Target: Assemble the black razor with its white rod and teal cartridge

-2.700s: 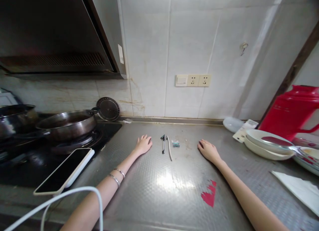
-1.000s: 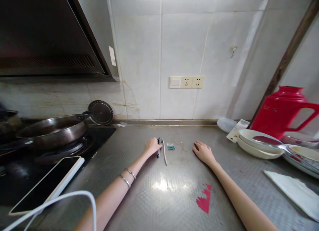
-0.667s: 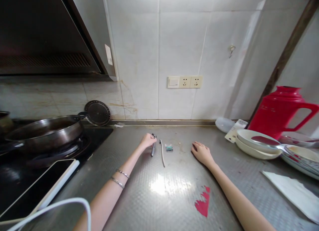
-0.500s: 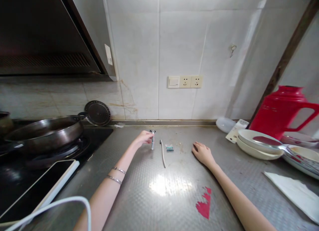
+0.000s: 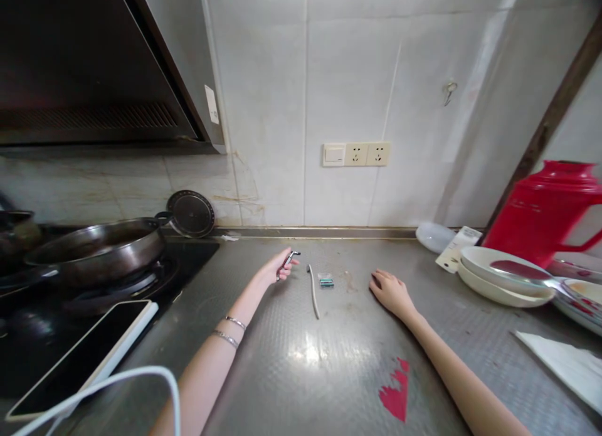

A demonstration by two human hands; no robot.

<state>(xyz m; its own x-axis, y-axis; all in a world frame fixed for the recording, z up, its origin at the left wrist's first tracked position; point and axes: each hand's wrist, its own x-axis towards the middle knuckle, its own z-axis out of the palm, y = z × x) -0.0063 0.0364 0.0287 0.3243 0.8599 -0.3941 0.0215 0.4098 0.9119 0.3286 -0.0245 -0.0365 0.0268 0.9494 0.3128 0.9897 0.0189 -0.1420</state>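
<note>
My left hand (image 5: 280,266) is closed around the handle of a razor (image 5: 294,255), whose dark head sticks out to the right above the counter. Just right of that hand a thin whitish toothbrush (image 5: 314,296) lies lengthwise on the metal counter. Beside the toothbrush is a small clear packet with green-and-dark strips (image 5: 326,282), perhaps blade cartridges. My right hand (image 5: 389,290) rests palm down on the counter, fingers loosely spread and holding nothing that shows.
On the left, a steel pan (image 5: 103,246) sits on the stove, with a phone (image 5: 79,361) and white cable (image 5: 136,374) nearer me. Stacked bowls (image 5: 498,287), a red thermos (image 5: 540,216) and white paper (image 5: 564,364) stand or lie right. A torn red patch (image 5: 397,395) marks the counter.
My left hand has turned the razor from upright to tilted, its head now pointing right, with the handle mostly inside my fingers. My right hand stays on the counter. The view has shifted slightly.
</note>
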